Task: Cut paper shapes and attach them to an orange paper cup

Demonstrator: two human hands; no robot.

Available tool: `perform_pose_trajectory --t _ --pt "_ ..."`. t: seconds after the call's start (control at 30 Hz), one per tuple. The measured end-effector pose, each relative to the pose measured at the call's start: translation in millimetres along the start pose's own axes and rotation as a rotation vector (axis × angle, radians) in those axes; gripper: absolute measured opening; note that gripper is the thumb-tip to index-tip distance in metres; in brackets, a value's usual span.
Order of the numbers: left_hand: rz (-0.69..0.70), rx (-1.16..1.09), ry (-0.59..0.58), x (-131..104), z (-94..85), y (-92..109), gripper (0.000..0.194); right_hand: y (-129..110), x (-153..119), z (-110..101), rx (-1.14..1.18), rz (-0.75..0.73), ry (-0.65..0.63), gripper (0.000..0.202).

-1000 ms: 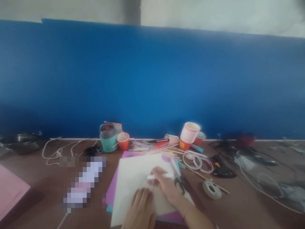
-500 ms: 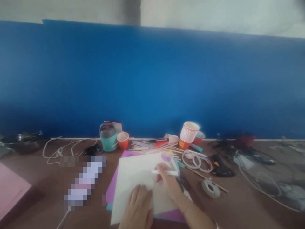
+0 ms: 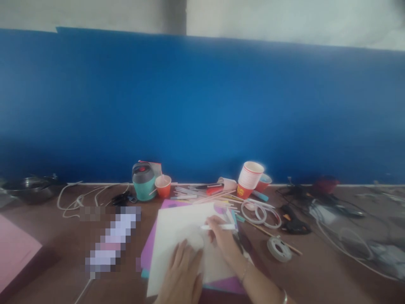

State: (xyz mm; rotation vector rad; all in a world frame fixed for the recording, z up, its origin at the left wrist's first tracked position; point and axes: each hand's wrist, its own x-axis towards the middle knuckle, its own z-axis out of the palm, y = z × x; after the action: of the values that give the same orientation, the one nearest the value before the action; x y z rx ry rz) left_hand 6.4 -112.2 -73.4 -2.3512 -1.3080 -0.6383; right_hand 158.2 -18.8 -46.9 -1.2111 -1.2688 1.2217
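A white sheet of paper (image 3: 171, 219) lies in front of me on top of purple paper (image 3: 148, 252). My left hand (image 3: 183, 270) rests flat on the white sheet, fingers stretched forward. Just beyond its fingertips shows a pale round shape (image 3: 193, 237); whether it is a separate disc or part of the sheet is too blurred to tell. My right hand (image 3: 218, 236) is closed around a white marker (image 3: 226, 227), held nearly level over the right side of the paper. Whether the marker's tip touches the sheet is unclear.
Behind the paper stand a teal jug (image 3: 144, 185), an orange paper cup (image 3: 163, 186) and a stack of paper cups (image 3: 249, 179). To the right lie tape rolls (image 3: 279, 249), a wooden stick (image 3: 292, 248), a glue gun (image 3: 294, 221) and cables. Pink paper (image 3: 15, 253) is at left.
My left hand has slid slightly forward on the paper, and more of the pale round shape shows ahead of its fingers. My right hand with the marker has shifted only slightly.
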Motion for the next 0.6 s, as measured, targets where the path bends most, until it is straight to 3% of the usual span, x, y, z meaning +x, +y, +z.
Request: perform_pose_trajectory --t 0.23,0.6 --pt "-0.052 0.047 0.088 -5.8 3.1 0.0 0.041 6.2 4.5 -0.4 0.020 0.002 -0.004 0.029" --pt "-0.069 0.034 0.034 -13.4 6.4 -6.3 0.035 13.4 7.3 -1.5 0.018 0.002 0.013 0.029"
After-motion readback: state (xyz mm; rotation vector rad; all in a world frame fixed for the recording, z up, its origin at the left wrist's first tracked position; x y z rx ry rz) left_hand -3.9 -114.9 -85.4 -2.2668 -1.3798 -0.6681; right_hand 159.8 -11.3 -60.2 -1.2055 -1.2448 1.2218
